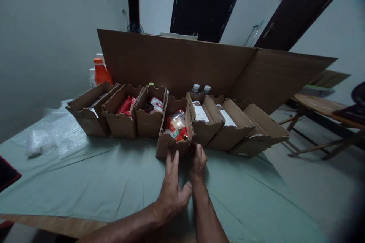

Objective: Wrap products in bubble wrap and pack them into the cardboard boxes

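Observation:
A cardboard box (162, 148) with red and clear food packets (177, 124) inside stands in the middle of a row, pulled a little forward of its neighbours. My left hand (172, 193) reaches up to its front wall, fingers stretched out with the tips against the lower part and the thumb apart. At the front right corner of the same box, my right hand (197, 161) has its fingers curled against the side; the fingertips are partly hidden. Next to it, one box holds a dark item and a white-and-red packet (156, 104).
More open boxes flank it, one with a red packet (125, 105), others with white cards (200, 112). Behind stands a tall cardboard panel (176, 57). An orange bottle (101, 72) and bubble wrap (67, 131) are at left, a wooden stool (322, 104) at right.

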Motion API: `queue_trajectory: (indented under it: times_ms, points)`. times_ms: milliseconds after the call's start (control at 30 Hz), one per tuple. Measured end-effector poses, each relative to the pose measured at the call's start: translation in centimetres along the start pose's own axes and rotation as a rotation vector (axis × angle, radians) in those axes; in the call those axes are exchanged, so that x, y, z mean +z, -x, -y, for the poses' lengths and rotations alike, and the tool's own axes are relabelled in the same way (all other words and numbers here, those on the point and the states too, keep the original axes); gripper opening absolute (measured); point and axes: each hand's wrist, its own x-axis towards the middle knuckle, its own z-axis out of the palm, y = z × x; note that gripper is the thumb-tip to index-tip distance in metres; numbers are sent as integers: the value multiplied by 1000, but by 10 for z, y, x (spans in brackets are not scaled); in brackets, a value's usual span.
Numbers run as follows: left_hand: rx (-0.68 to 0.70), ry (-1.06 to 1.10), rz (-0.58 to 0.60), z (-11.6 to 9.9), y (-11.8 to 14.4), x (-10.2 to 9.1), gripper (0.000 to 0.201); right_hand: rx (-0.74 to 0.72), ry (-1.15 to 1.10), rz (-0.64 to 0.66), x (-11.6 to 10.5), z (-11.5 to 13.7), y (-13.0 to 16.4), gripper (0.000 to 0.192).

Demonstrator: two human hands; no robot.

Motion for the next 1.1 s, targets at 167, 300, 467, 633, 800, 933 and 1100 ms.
queue_trajectory:
  times_ms: [167,300,467,633,800,933,1100]
  points:
    - [-32,-73,-20,8,-63,4,91,75,23,-81,-1,-7,-6,51]
    - [-85,-179,78,23,-74,-14,92,53,52,-91,-1,-1,-5,50]
    - [1,-361,257,57,-5,-72,67,-77,81,-46,7,24,10,44]
    - [243,-346,219,75,70,-114,48,-261,127,247,54,84,32,39]
    - [330,-215,72,75,75,-116,50,-432,591,499,128,134,18,55]
    - [313,-162,61,72,68,-111,45,-411,805,438,158,141,0,30]
    - [150,-167,-228,68,68,-116,39,-469,737,509,142,140,15,17]
